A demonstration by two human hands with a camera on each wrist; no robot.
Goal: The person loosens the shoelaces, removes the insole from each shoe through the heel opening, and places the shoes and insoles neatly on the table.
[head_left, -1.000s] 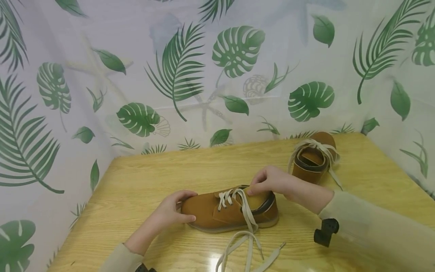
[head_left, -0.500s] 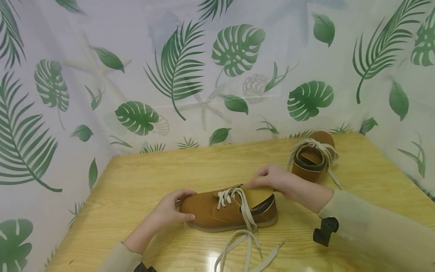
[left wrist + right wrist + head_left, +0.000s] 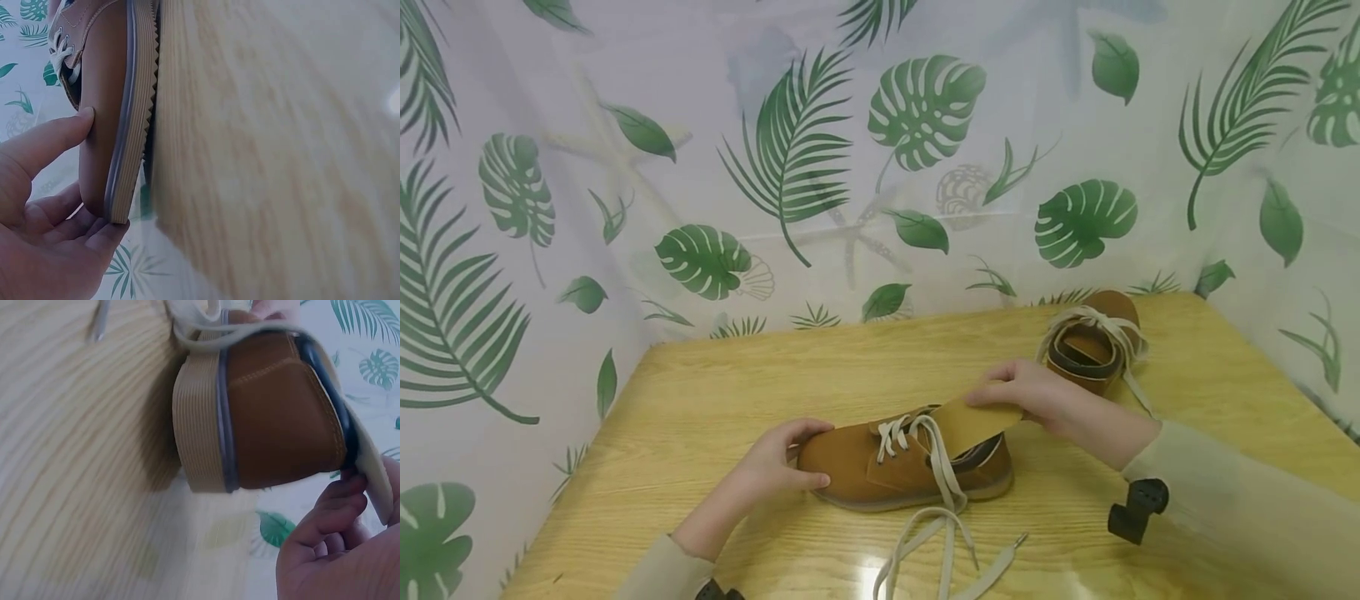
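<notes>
A brown lace-up shoe (image 3: 865, 467) lies sole-down on the table, its toe to the left and its heel to the right. My left hand (image 3: 778, 462) grips the toe, thumb on the near side and fingers round the front, as the left wrist view shows on the shoe (image 3: 103, 125). My right hand (image 3: 1030, 392) pinches a tan insole (image 3: 973, 425) by its heel end. That end slants up out of the shoe's opening, above the collar; the front part is hidden inside. In the right wrist view the insole (image 3: 375, 481) sticks out past the heel.
A second brown shoe (image 3: 1086, 375) with a tied bow stands at the back right of the wooden table (image 3: 737, 383). The near shoe's loose cream laces (image 3: 951, 533) trail toward the table's front. A leaf-patterned cloth (image 3: 850, 167) hangs behind and at the sides.
My right hand has drawn the insole up and to the right, so more of it shows outside the shoe. The left hand has stayed on the toe.
</notes>
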